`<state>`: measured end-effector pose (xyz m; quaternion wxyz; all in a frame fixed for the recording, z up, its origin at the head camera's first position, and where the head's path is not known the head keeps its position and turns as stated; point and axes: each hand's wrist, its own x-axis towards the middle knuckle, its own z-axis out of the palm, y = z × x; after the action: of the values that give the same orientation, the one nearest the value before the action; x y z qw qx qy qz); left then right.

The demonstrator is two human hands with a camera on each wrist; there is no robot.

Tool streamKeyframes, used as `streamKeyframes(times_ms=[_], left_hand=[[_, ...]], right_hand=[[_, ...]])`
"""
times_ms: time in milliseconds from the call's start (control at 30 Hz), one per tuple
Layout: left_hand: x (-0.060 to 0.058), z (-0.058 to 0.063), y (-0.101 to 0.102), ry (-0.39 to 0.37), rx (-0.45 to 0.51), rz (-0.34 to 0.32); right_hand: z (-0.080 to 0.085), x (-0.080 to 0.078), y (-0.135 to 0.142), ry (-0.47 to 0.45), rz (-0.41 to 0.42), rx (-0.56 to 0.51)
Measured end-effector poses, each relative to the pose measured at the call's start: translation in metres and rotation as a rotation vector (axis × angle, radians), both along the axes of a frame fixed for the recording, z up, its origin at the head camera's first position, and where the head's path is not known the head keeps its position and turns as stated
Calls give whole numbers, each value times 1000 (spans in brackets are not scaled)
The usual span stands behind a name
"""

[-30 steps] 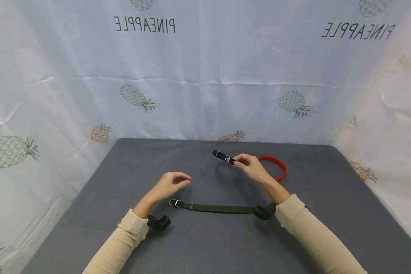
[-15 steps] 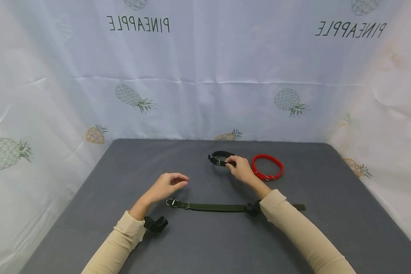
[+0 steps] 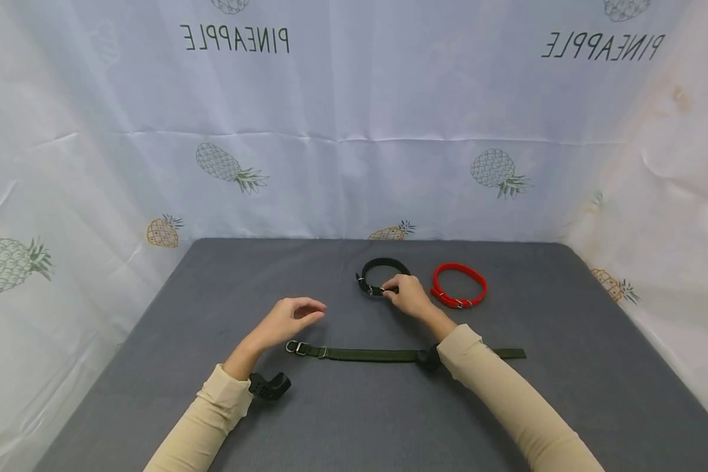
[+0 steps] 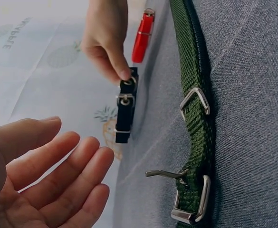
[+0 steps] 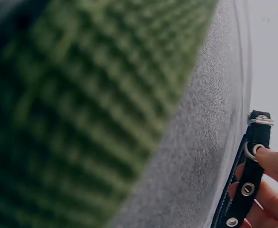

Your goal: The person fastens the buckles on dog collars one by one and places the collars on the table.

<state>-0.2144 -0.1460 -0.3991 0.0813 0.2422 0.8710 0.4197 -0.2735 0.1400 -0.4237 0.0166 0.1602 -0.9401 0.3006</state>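
Note:
A black buckled collar (image 3: 383,261), closed into a ring, lies at the back of the table. My right hand (image 3: 409,296) pinches its near side beside the buckle; in the right wrist view thumb and fingers grip the black strap (image 5: 247,189) between metal eyelets. My left hand (image 3: 286,321) hovers with relaxed fingers and nothing in it, just behind the buckle end of a green collar (image 3: 366,355). That collar lies stretched out flat, partly hidden by my right wrist. In the left wrist view its metal buckle (image 4: 196,204) shows close up.
A red collar (image 3: 459,265), fastened into a ring, lies right of the black one. Dark cloth covers the table (image 3: 354,419). White curtain (image 3: 342,190) with pineapple prints hangs behind and at both sides. Black wrist camera mounts (image 3: 270,387) sit under the wrists.
My right hand has moved left and lowered the black collar, which now lies as a flat ring beside the red one. The left hand stays nearly still. The head view has shifted slightly.

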Motion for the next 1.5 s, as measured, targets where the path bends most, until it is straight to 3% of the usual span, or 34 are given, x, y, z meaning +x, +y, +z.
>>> streamKeyframes(times_ms=[300,500,833,1133,1500], left_hand=[[2,1,0,-8,4,-5],[0,2,4,1,9,-6],[-2,6,5,-9,13,-5],[-6,11,1,10,20,12],[-4,12,-8,33,-15,-13]], right_hand=[[1,1,-5,-75,-45,75],[6,-2,-3,-89,0,110],[21,2,8,-131,49,34],[39,18,39,-147,83,-65],[47,48,99,-172,114,-77]])
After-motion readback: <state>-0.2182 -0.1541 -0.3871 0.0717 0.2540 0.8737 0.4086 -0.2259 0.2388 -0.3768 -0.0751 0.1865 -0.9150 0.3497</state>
